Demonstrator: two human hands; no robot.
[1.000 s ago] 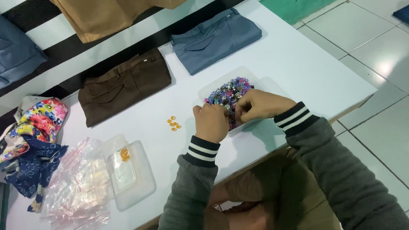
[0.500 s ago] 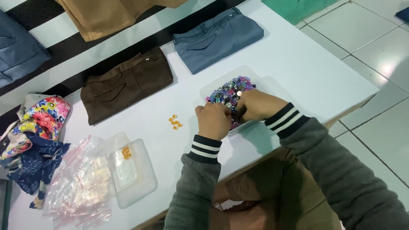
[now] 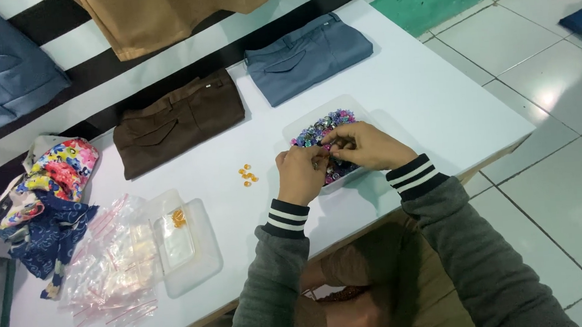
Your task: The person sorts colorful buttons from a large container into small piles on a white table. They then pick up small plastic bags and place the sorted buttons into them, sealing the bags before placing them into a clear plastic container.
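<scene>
Clear zip bags (image 3: 110, 265), table's left

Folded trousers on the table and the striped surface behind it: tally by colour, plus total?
Brown trousers: 1, on the white table
Grey-blue trousers: 1, on the table
Tan trousers: 1, on the striped surface, cut off by the top edge
Blue trousers: 1, on the striped surface, cut off at left
Total: 4
</scene>
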